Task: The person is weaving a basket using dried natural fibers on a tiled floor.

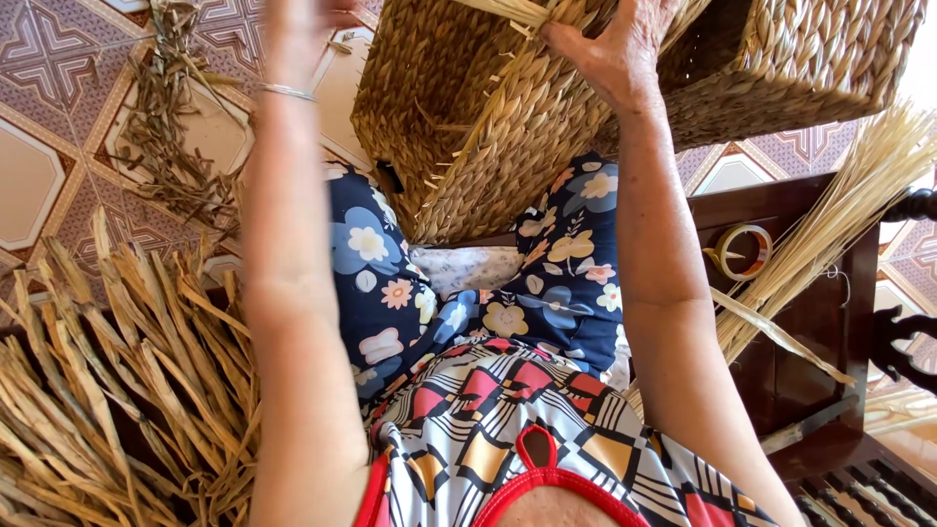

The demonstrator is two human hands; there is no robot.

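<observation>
- Nearest you, your lap in the flowered trousers (pixel 566 283) and the patterned top fills the bottom middle, with both forearms reaching away up the picture.
- At your left, a heap of dried flat leaves (pixel 107 390) lies spread out by your left elbow; more loose scraps (pixel 171 127) lie farther off on the tiled floor (pixel 39 166).
- At your right, a dark wooden bench (pixel 810 322) carries a bundle of pale straw stalks (pixel 839 215) slanting from its near edge up toward the far right corner, with a roll of tape (pixel 742 251) just beside them.
- The woven basket (pixel 488 127) rests tilted on your knees, its long side running from near left to far right, its open mouth turned away from you.
- Your right hand (pixel 610 54) is the one at work: it is closed over the basket's upper rim, fingers curled around a loose pale strand (pixel 512 12) there.
- Your left hand (pixel 303 24) is raised beside the basket's left side, a thin bangle (pixel 286 92) on the wrist; it is blurred and cut by the top edge, so you cannot tell whether it is wide or closed, or whether it touches the basket.
- The basket lies straight ahead of both hands, closer to the right one.
</observation>
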